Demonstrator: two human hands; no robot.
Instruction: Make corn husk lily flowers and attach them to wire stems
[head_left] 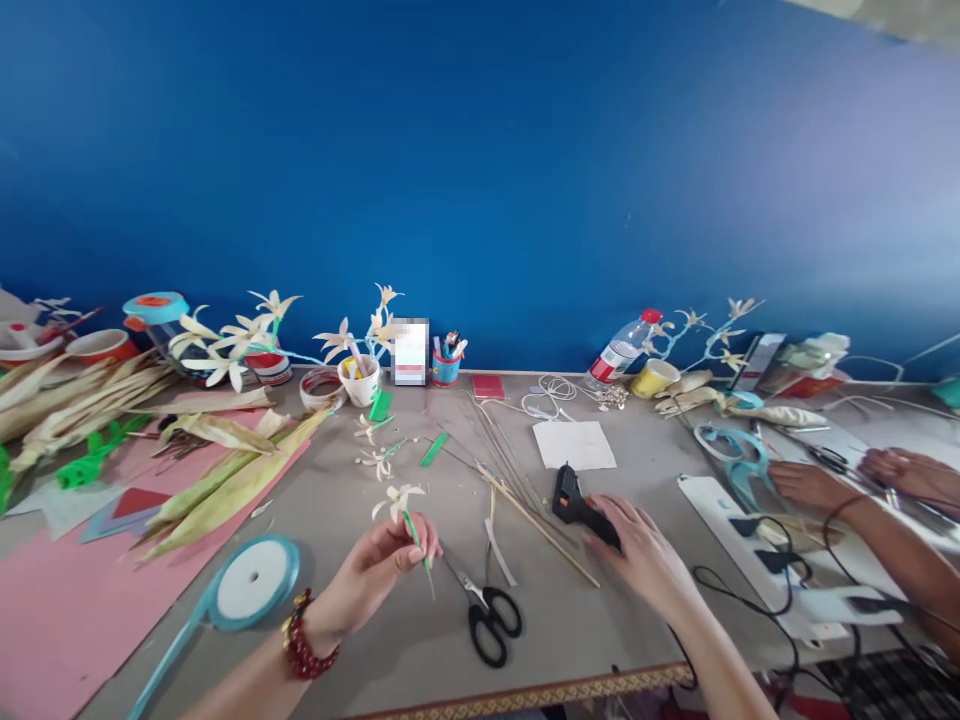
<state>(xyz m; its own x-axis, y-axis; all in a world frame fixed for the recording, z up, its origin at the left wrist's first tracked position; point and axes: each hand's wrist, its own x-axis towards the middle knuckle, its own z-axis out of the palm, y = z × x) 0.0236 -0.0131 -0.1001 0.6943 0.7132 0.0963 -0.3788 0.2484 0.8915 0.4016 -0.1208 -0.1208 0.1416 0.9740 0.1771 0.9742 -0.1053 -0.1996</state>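
Note:
My left hand [397,552] pinches the green stem of a small cream flower [399,500], with the petals pointing up. On my left wrist is a red bead bracelet. My right hand [637,550] is closed round the handle of a black glue gun [581,508], whose nozzle points away from me over the grey table [547,630]. Black-handled scissors [487,620] lie between my hands. Beyond my left hand rest two more small flowers [377,460]. Thin sticks [536,520] and a white strip [499,552] lie near the middle.
To the left are a blue ribbon roll [253,582], pink paper [52,620] and corn husks [232,475]. White paper [574,444], a bottle [619,350] and a cup of flowers [360,380] stand or lie farther back. At right are a power strip [720,520] and another person's hands [814,487].

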